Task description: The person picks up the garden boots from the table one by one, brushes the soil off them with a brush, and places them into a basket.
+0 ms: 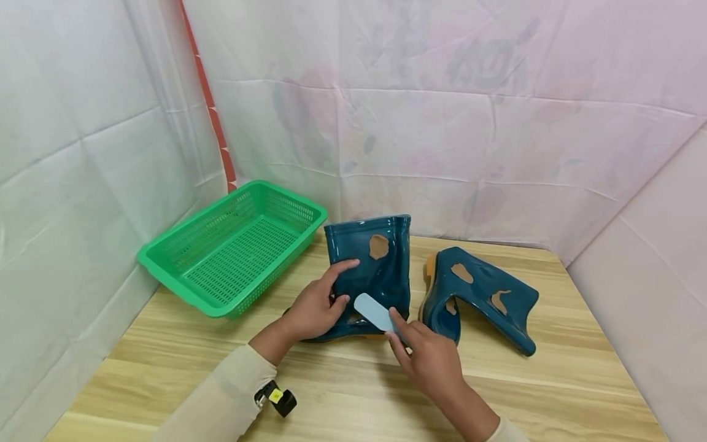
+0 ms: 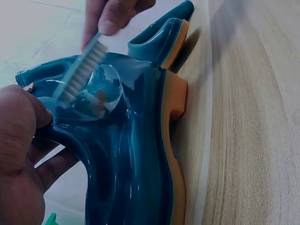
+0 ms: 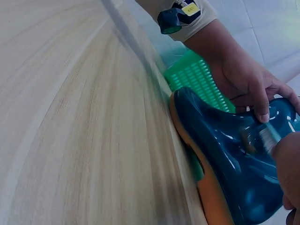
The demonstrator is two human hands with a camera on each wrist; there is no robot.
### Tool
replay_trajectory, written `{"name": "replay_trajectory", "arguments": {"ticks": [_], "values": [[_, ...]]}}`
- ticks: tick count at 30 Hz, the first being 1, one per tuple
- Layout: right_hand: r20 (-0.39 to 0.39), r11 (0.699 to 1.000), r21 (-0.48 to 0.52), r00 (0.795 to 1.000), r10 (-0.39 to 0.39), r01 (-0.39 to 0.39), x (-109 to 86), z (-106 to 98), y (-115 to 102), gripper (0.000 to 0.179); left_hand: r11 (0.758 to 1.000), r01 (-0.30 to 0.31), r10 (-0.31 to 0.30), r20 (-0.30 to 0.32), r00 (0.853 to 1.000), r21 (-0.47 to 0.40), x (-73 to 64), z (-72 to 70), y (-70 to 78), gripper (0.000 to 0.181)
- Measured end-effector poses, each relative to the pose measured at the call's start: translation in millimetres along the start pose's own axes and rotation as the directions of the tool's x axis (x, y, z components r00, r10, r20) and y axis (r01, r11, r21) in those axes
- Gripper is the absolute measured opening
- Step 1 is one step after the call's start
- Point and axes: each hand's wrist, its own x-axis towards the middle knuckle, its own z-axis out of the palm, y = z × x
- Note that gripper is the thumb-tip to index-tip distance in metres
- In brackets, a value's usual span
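A dark teal rain boot (image 1: 370, 276) with an orange sole stands upright on the table, a brown patch on its shaft. My left hand (image 1: 317, 307) grips the boot's shaft from the left, thumb on the near side in the left wrist view. In my right hand (image 1: 428, 356) is a light blue scrubbing brush (image 1: 374, 312). Its white bristles (image 2: 84, 72) lie against the boot's ankle, beside a brown smear (image 2: 99, 104). To the right, a second teal boot (image 1: 486, 294) lies tipped over with several brown patches.
A green plastic basket (image 1: 232, 245) sits at the back left of the wooden table (image 1: 342, 393). White cloth (image 1: 431, 123) hangs behind and at both sides. A black wrist camera (image 1: 276, 398) is strapped to the left sleeve.
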Motion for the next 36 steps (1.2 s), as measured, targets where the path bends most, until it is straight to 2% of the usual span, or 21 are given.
{"name": "replay_trajectory", "arguments": {"ticks": [4, 7, 13, 18, 23, 29, 36], "values": [[0.091, 0.998, -0.037, 0.995, 0.051, -0.048, -2.3, -0.9, -0.9, 0.047, 1.000, 0.000, 0.000, 0.004, 1.000, -0.005, -1.0, 1.0, 0.0, 0.071], [0.109, 0.996, -0.031, 0.990, 0.087, -0.084, -7.0, -4.3, 2.4, 0.045, 1.000, 0.001, -0.001, 0.004, 1.000, -0.008, -0.7, 1.3, 0.4, 0.070], [0.003, 0.999, 0.016, 1.000, 0.031, -0.031, -9.7, -7.4, 9.3, 0.049, 1.000, 0.024, -0.024, -0.006, 1.000, 0.003, 0.0, -0.5, 1.3, 0.071], [-0.061, 0.999, 0.040, 0.998, -0.003, 0.006, -8.5, -9.3, 9.8, 0.053, 1.000, -0.016, 0.016, -0.006, 1.000, -0.004, -0.1, -0.2, 0.6, 0.072], [-0.110, 0.998, 0.059, 0.994, -0.018, 0.025, -6.3, -12.2, 10.4, 0.053, 1.000, -0.029, 0.029, 0.003, 1.000, -0.011, -0.1, 0.5, 0.4, 0.072], [-0.118, 0.998, 0.056, 0.993, -0.012, 0.019, -6.1, -14.2, 11.3, 0.053, 1.000, -0.029, 0.029, 0.021, 0.999, -0.009, -1.7, 0.5, 2.6, 0.074], [-0.095, 0.999, 0.045, 0.995, 0.011, -0.006, -8.1, -14.8, 10.5, 0.054, 0.994, -0.105, 0.104, -0.017, 0.994, -0.043, -2.3, 3.6, 5.7, 0.071]]}}
